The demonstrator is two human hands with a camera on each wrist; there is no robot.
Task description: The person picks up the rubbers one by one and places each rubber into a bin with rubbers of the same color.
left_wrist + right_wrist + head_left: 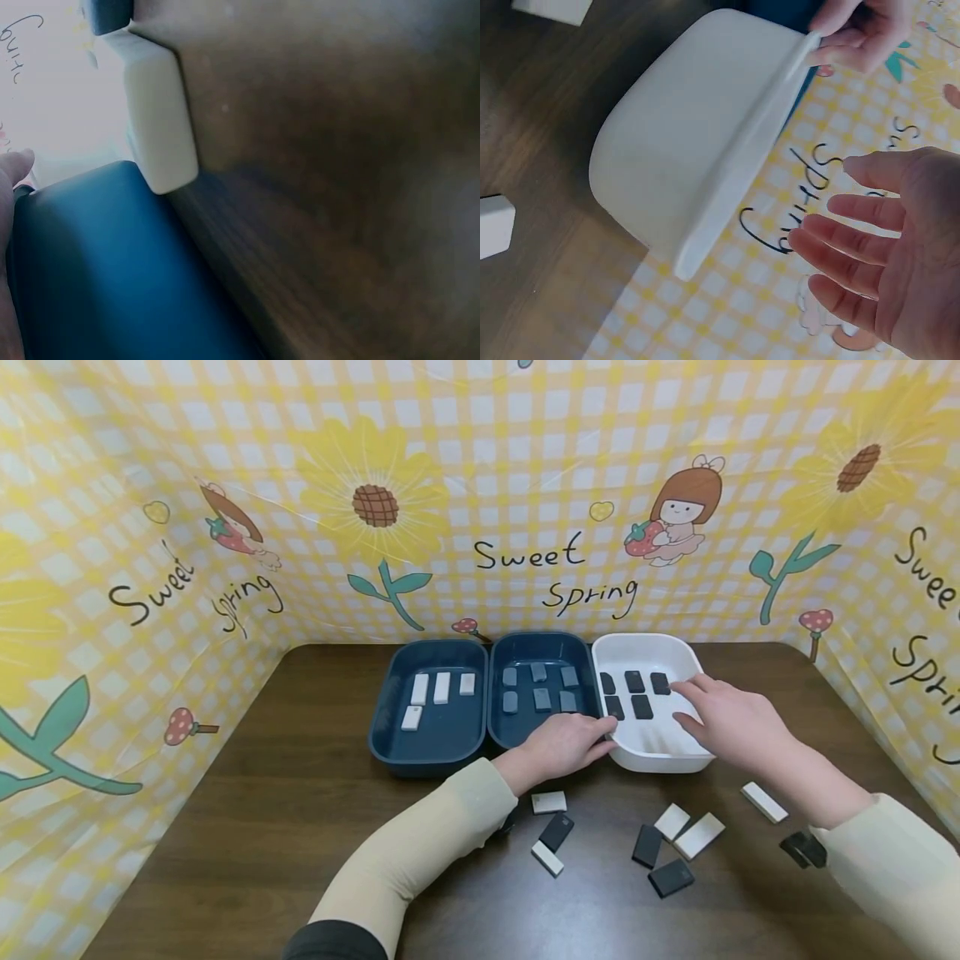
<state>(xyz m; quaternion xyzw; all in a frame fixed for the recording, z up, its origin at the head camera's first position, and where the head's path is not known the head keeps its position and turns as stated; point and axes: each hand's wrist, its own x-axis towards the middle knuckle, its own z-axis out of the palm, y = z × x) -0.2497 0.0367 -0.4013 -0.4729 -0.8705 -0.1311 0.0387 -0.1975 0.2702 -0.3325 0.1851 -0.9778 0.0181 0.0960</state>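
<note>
My left hand point(562, 746) pinches the front left rim of the white tray point(671, 762), and its fingers also show on that rim in the right wrist view. Several black rectangular blocks point(642, 707) lie in two rows inside this tray. Over the tray's right side is my right hand point(738, 722), its fingertips close by the rightmost black block point(661, 683). In the right wrist view, the right hand point(900, 247) has loosely spread fingers and holds nothing. The left wrist view catches only part of the left hand point(9, 172) at its edge.
Left of the white tray stand two dark blue trays: the middle one point(540, 638) holds several grey-blue blocks, the left one point(427, 768) several white blocks point(442, 687). Loose black blocks point(671, 877) and white blocks point(699, 836) lie on the brown table point(300, 827) in front. Patterned cloth point(480, 460) surrounds it.
</note>
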